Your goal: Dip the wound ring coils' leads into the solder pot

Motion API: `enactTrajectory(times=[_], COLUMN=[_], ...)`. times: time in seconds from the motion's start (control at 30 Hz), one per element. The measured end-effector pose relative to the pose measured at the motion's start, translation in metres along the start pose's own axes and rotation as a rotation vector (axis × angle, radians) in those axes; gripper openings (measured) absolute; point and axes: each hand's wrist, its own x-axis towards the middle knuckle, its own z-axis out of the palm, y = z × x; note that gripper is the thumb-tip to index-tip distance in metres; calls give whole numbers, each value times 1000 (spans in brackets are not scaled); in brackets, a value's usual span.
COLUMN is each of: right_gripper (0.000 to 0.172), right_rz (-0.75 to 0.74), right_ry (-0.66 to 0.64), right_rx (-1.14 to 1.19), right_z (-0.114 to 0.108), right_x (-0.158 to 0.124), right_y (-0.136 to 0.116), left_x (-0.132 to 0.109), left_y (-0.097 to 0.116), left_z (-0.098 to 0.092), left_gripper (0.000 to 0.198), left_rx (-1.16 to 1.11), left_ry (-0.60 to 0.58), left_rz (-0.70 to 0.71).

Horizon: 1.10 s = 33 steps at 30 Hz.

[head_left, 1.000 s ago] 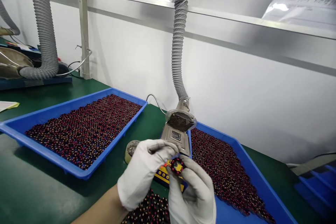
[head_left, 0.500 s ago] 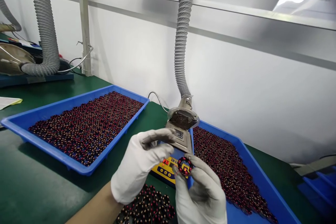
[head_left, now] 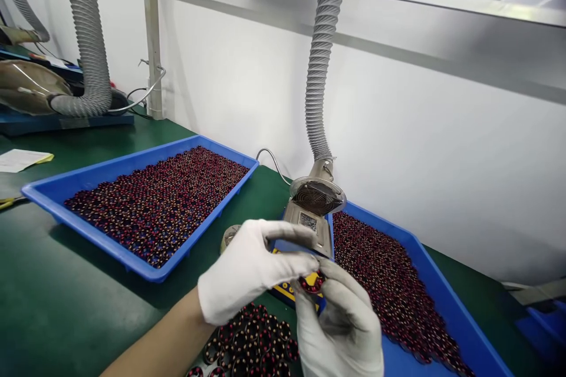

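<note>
In the head view my right hand (head_left: 338,321), in a white glove with greyed fingertips, pinches a small dark ring with red spots (head_left: 312,287) upright between thumb and fingers. My left hand (head_left: 252,265), gloved too, has its thumb at the ring's upper edge, partly covering it. Its index finger stretches out above, apart from the thumb, with nothing visible between them. Behind both hands stands a machine with a yellow and blue front panel (head_left: 283,294) and a metal top (head_left: 305,221). Below them lies a loose pile of similar rings (head_left: 252,341) with red and tan spots.
A blue tray (head_left: 110,241) full of rings lies left, another blue tray (head_left: 460,300) right. A grey ribbed hose (head_left: 321,82) drops to a round metal hood (head_left: 318,194) over the machine. A round metal container (head_left: 229,235) is partly hidden behind my left hand.
My left hand has moved right, bringing its thumb over the ring's top. My right hand keeps its pinch. The camera view has turned slightly left.
</note>
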Motion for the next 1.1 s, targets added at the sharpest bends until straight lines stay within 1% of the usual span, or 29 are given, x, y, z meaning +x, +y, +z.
enactTrajectory(times=[0.03, 0.1, 0.2, 0.23, 0.27, 0.3, 0.4, 0.43, 0.47, 0.53, 0.67, 0.73, 0.77, 0.8, 0.83, 0.9, 0.93, 0.97, 1.0, 1.03, 1.1], right_gripper=[44, 43, 40, 39, 37, 37, 37, 37, 37, 36, 36, 34, 32, 28, 25, 21, 24, 28, 33, 36, 41], right_rz=[-4, -6, 22, 43, 66, 80, 86, 82, 82, 98, 208, 290, 336, 397, 476, 691, 809, 918, 998, 1044, 1052], right_ry=[-4, -4, 15, 34, 50, 58, 57, 51, 47, 50, 79, 60, 33, 0, -32, -108, -151, -201, -242, -277, -331], right_rx=[-10, -29, -16, -7, 3, 9, -2, -8, -11, 1, 89, 123, 132, 134, 132, 136, 155, 185, 222, 249, 232], right_z=[0, 1, 3, 4, 4, 4, 4, 4, 4, 5, 1, -6, -12, -18, -25, -37, -42, -45, -48, -49, -48], right_x=[0, 1, 3, 4, 5, 6, 7, 7, 7, 6, 4, 2, 3, 5, 9, 22, 31, 41, 51, 60, 75], right_y=[0, -1, -3, -4, -5, -5, -6, -6, -6, -6, -6, -2, 2, 7, 12, 25, 33, 41, 50, 60, 83], left_x=[0, 1, 4, 4, 5, 5, 5, 6, 6, 9, 10, 4, 0, -6, -11, -23, -28, -32, -35, -36, -35], left_y=[-2, -7, -8, -6, -4, -2, 0, -2, -4, -8, -9, -8, -10, -13, -19, -37, -49, -61, -74, -85, -102], left_z=[2, 5, 2, 0, -1, -3, -3, -1, 0, 2, -5, -14, -19, -26, -35, -56, -67, -80, -91, -102, -119], left_gripper=[19, 12, 12, 12, 14, 17, 24, 23, 20, 16, 19, 19, 17, 15, 14, 14, 17, 18, 19, 20, 22], left_rx=[-7, -71, -194, -214, -214, -192, -77, -57, -57, -100, -206, -109, 12, 174, 362, 743, 897, 1039, 1142, 1211, 1257], left_ry=[-19, 28, 160, 185, 185, 153, -11, -31, -19, 71, 281, 329, 313, 266, 188, -35, -156, -285, -348, -369, -320], left_rz=[-40, -54, 45, 85, 104, 95, -37, -71, -79, -31, 175, 212, 211, 220, 239, 339, 368, 326, 282, 214, 58])
